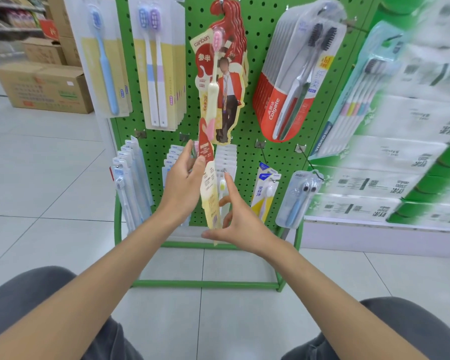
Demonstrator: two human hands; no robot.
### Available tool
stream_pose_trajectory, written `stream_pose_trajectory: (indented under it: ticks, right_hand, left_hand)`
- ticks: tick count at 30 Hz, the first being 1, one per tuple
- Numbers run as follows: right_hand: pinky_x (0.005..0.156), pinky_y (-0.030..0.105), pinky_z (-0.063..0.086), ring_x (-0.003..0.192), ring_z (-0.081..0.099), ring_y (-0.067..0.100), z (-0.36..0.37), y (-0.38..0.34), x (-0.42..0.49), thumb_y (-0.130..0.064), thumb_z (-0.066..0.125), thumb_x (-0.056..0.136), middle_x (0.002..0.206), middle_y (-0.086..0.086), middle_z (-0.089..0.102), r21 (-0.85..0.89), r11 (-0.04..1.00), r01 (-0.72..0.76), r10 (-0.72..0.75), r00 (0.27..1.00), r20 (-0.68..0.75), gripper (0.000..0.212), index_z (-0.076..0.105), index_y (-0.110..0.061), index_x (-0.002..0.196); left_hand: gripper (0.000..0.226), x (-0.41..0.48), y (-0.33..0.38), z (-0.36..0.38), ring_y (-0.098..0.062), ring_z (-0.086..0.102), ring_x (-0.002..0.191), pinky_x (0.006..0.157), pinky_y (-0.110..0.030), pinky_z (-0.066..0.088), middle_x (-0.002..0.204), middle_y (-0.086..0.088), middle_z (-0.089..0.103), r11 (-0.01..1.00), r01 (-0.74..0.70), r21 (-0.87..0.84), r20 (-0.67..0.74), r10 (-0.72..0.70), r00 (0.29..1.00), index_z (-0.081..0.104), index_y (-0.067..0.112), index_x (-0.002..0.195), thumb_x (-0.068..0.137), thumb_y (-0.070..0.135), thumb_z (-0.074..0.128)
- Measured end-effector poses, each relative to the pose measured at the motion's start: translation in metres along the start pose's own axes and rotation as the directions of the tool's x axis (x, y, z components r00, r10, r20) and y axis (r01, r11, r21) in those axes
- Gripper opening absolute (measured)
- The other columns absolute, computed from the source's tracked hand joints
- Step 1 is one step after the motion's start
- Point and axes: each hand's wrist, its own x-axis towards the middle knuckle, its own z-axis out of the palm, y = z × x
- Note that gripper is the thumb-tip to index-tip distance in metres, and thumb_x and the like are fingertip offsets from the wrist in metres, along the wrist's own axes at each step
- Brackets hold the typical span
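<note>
Grey trouser knees (37,307) frame both forearms. Left hand (183,178) pinches the upper part of a red-and-cream toothbrush pack (209,185); right hand (242,222) pinches its lower end. It stands nearly upright, edge-on, just before the middle of the green pegboard rack (247,157). Another canban pack (220,81) hangs high on the rack.

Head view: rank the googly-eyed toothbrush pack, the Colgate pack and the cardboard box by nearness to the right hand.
1. Googly-eyed toothbrush pack, lower row, just right of the right hand.
2. Colgate pack, upper right.
3. Cardboard box, far left on floor.
</note>
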Motion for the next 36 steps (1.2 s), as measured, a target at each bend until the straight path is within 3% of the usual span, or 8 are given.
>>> stream_pose_trajectory:
  ticks: [3, 6, 13, 18, 21, 28, 32, 36]
  right_hand:
    - [0.073, 0.03, 0.05, 0.077, 0.054, 0.01, -0.003, 0.003, 0.004, -0.044, 0.089, 0.062, 0.116, -0.005, 0.047, -0.025, 1.0, -0.005, 0.005, 1.0, 0.003, 0.138, -0.021, -0.05, 0.146]
    - [0.083, 0.032, 0.052, 0.087, 0.059, 0.006, -0.004, 0.005, 0.009, -0.038, 0.09, 0.063, 0.105, -0.008, 0.061, 0.039, 0.999, 0.017, -0.017, 1.0, 0.001, 0.135, -0.012, -0.046, 0.15]
    - [0.069, 0.028, 0.048, 0.077, 0.057, 0.01, -0.017, 0.004, 0.021, -0.021, 0.073, 0.083, 0.103, -0.003, 0.064, 0.206, 0.978, -0.015, 0.047, 0.987, -0.154, 0.046, 0.048, -0.03, 0.121]
    - [0.063, 0.019, 0.049, 0.076, 0.058, 0.009, -0.045, -0.002, 0.026, -0.023, 0.07, 0.089, 0.095, -0.002, 0.062, 0.368, 0.93, 0.018, 0.116, 0.933, -0.34, 0.032, 0.059, -0.021, 0.119]
    - [0.06, 0.016, 0.045, 0.065, 0.056, 0.0, -0.054, -0.005, 0.024, -0.016, 0.066, 0.091, 0.08, -0.008, 0.065, 0.378, 0.924, 0.062, 0.087, 0.927, -0.366, 0.004, 0.068, -0.019, 0.093]
    - [0.058, 0.013, 0.045, 0.06, 0.056, -0.004, -0.052, -0.012, 0.02, -0.015, 0.065, 0.093, 0.079, -0.007, 0.068, 0.371, 0.925, 0.086, 0.067, 0.922, -0.382, 0.011, 0.068, -0.021, 0.084]
    - [0.066, 0.023, 0.054, 0.073, 0.062, 0.007, -0.048, -0.013, 0.02, -0.017, 0.065, 0.093, 0.085, -0.005, 0.07, 0.335, 0.937, 0.097, 0.058, 0.904, -0.423, 0.011, 0.068, -0.025, 0.086]
    - [0.062, 0.012, 0.044, 0.065, 0.054, -0.004, -0.042, -0.011, 0.023, -0.026, 0.063, 0.094, 0.099, -0.005, 0.068, 0.141, 0.989, 0.051, 0.023, 0.878, -0.478, 0.017, 0.069, -0.023, 0.109]
  left_hand:
    - [0.045, 0.001, -0.002, 0.001, -0.002, 0.057, 0.118, 0.09, -0.016, 0.047, 0.136, 0.007, 0.058, 1.0, -0.008, -0.009, -0.002, 0.008, 1.0, 0.035, 0.025, 0.151, 0.106, 0.027, 0.035]
    - [0.036, 0.001, -0.004, 0.002, -0.005, 0.065, 0.099, 0.079, -0.02, 0.048, 0.111, 0.009, 0.07, 0.998, -0.009, -0.057, -0.009, 0.009, 1.0, 0.056, 0.023, 0.135, 0.107, 0.019, 0.034]
    - [0.03, 0.0, -0.006, 0.003, -0.006, 0.07, 0.088, 0.074, -0.023, 0.057, 0.099, 0.01, 0.073, 0.983, 0.12, -0.141, 0.124, -0.103, 0.987, 0.061, 0.028, 0.122, 0.106, 0.016, 0.038]
    - [0.025, 0.0, -0.01, 0.003, -0.013, 0.073, 0.086, 0.072, -0.028, 0.059, 0.095, 0.006, 0.076, 0.958, 0.214, -0.189, 0.218, -0.171, 0.961, 0.06, 0.031, 0.12, 0.104, 0.021, 0.044]
    - [0.023, -0.002, -0.01, 0.005, -0.015, 0.073, 0.086, 0.072, -0.028, 0.059, 0.096, 0.004, 0.076, 0.952, 0.237, -0.193, 0.241, -0.188, 0.952, 0.061, 0.031, 0.117, 0.104, 0.022, 0.044]
    - [0.025, 0.0, -0.011, 0.006, -0.021, 0.072, 0.092, 0.082, -0.038, 0.057, 0.104, -0.004, 0.075, 0.928, 0.31, -0.208, 0.244, -0.257, 0.935, 0.061, 0.021, 0.121, 0.104, 0.025, 0.043]
    - [0.028, 0.001, -0.011, 0.005, -0.027, 0.071, 0.097, 0.086, -0.042, 0.056, 0.108, -0.01, 0.074, 0.901, 0.355, -0.25, 0.267, -0.288, 0.919, 0.063, 0.013, 0.119, 0.104, 0.026, 0.044]
    - [0.028, 0.001, -0.011, 0.006, -0.029, 0.069, 0.103, 0.093, -0.044, 0.054, 0.111, -0.011, 0.073, 0.872, 0.371, -0.319, 0.285, -0.285, 0.915, 0.061, 0.012, 0.125, 0.103, 0.024, 0.047]
